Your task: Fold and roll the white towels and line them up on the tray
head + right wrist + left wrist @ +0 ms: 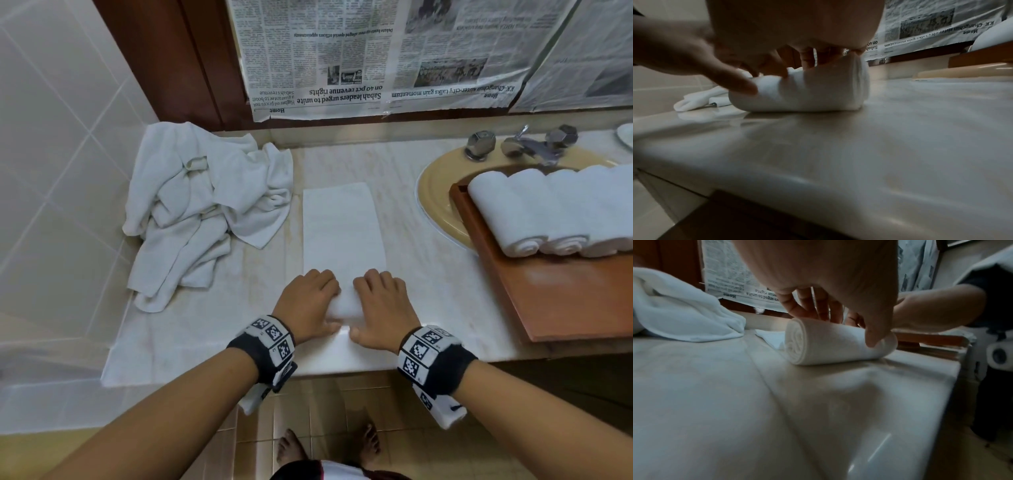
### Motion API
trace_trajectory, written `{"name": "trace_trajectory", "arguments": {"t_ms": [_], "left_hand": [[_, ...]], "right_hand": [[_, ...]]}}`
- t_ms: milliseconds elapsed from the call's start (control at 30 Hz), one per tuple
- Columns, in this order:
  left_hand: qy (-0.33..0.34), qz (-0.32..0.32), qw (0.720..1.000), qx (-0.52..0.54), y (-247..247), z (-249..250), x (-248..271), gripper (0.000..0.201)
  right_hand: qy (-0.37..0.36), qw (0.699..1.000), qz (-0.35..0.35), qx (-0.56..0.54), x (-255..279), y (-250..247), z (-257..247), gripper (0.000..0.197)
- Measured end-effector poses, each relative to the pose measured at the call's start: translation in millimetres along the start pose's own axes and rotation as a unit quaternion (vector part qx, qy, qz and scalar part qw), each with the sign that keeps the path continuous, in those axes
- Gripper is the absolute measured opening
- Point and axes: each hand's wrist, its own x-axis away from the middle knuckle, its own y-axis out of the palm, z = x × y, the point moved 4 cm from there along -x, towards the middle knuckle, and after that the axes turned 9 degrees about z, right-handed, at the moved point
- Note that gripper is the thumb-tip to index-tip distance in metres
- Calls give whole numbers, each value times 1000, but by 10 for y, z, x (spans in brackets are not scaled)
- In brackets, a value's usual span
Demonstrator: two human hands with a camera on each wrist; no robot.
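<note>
White towel [344, 233] soft, light, likely springs loose; both hands [308, 301] [382, 305] curled, gripping roll [838, 342] ends on bench [428, 274]. Tray [565, 291] at 3 o'clock.

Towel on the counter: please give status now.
Left hand and right hand gripping half-rolled towel. Rolled towels on tray. Path unobstructed.

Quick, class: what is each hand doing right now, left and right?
Left hand: fingers curled over the half-rolled towel, gripping its roll.
Right hand: same, gripping the roll's other end.
</note>
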Motion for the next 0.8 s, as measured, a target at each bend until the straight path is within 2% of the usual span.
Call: {"name": "trace_trajectory", "arguments": {"t_ms": [67, 133, 200, 267, 300, 400, 467, 500, 567, 633, 700, 733, 767, 800], "left_hand": [[-9, -24, 999, -21, -20, -7, -80, 50], [-42, -74, 996, -20, -67, -28, -173, 49], [-70, -119, 990, 6, -111, -95, -231, 47], [-111, -176, 977, 51, -142, -209, -222, 47], [-140, -201, 966, 85, -151, -279, -193, 48], [-210, -229, 934, 176, -154, -388, -140, 48], [-220, -209, 934, 188, -122, -383, -168, 42], [-227, -186, 940, 176, -113, -377, -188, 41], [-230, -100, 960, 126, -150, -346, -217, 40], [-149, 8, 986, 73, -215, -235, -209, 31], [-37, 77, 996, 18, -231, -92, -129, 19], [-8, 92, 996, -1, -222, -48, -72, 17], [5, 93, 996, -15, -197, -27, -20, 23], [11, 81, 996, -30, -154, -27, 27, 38]], "right_hand": [[-8, 1000, -4, 27, -32, -9, 29, 56], [-5, 1000, 4, 27, -83, -77, 47, 52], [-23, 999, -21, 8, -128, -131, 48, 47], [-14, 995, -71, -72, -140, -165, 80, 47], [17, 986, -106, -130, -138, -181, 108, 47], [106, 940, -160, -281, -164, -172, 162, 41], [135, 934, -140, -300, -251, -137, 196, 35], [135, 946, -114, -270, -294, -132, 203, 32], [127, 975, -33, -182, -345, -136, 199, 29], [87, 989, 51, -106, -330, -162, 115, 25], [25, 992, 119, -42, -239, -152, -5, 23], [4, 989, 144, -19, -186, -148, -50, 23], [-9, 987, 158, -5, -134, -139, -71, 24], [-17, 988, 156, -1, -98, -127, -75, 28]]}}
